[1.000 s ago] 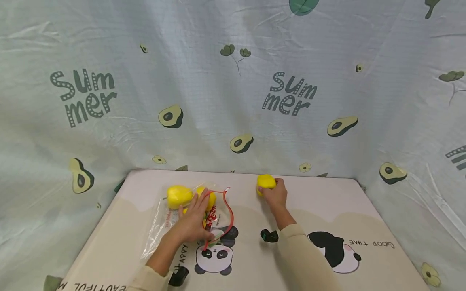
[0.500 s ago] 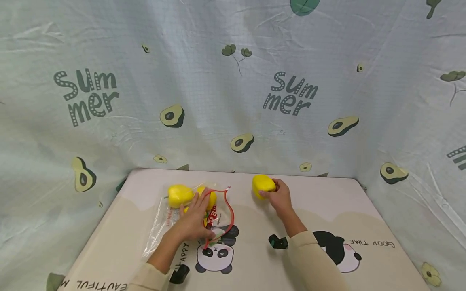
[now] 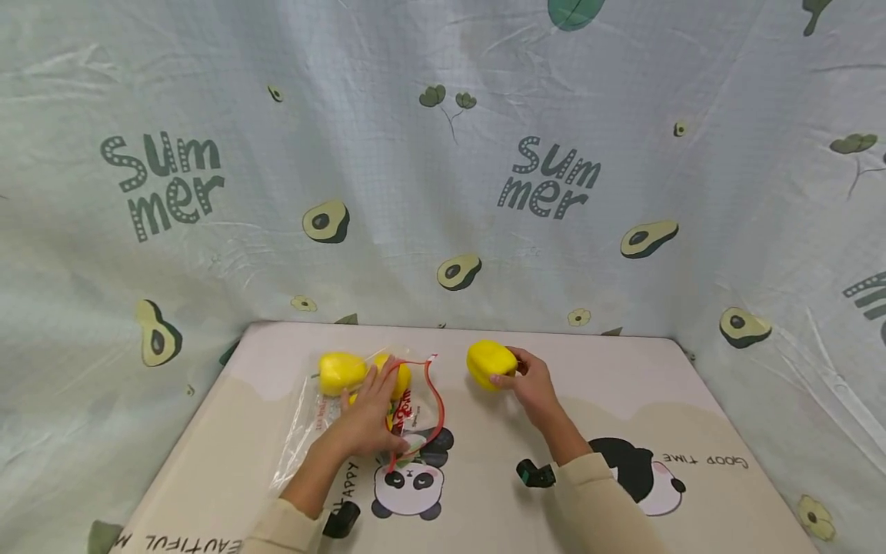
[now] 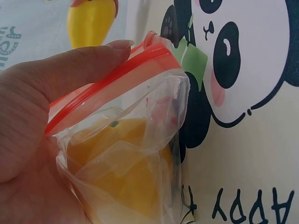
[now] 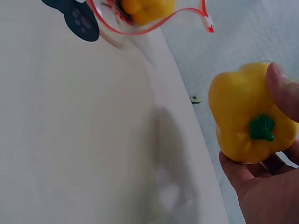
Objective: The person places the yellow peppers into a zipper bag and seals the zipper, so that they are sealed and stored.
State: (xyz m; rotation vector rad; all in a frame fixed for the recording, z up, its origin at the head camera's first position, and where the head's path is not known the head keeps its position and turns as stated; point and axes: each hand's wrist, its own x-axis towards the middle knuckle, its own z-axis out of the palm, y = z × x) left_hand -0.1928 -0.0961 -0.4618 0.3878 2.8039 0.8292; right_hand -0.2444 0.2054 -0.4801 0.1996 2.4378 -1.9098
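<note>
My right hand (image 3: 536, 391) holds a yellow toy bell pepper (image 3: 489, 365) above the table's far side. In the right wrist view, the thumb lies across the pepper (image 5: 243, 109) beside its green stem, with fingers beneath. My left hand (image 3: 367, 423) holds a clear zip bag (image 3: 294, 438) by its mouth, the fingers spread over it. The left wrist view shows the thumb across the bag's red zip strip (image 4: 140, 60). Several yellow peppers (image 3: 342, 374) lie in the bag, one partly hidden behind the left fingers. The bag's mouth gapes towards the right hand.
A pale table mat (image 3: 477, 492) with panda prints (image 3: 408, 492) lies under everything. A curtain (image 3: 388, 154) printed with avocados hangs behind and along both sides of the table. A black strap piece (image 3: 535, 474) shows at the right wrist.
My right hand has carried the pepper a little left and nearer, towards the bag, turning it slightly. The left hand and the bag have stayed in place.
</note>
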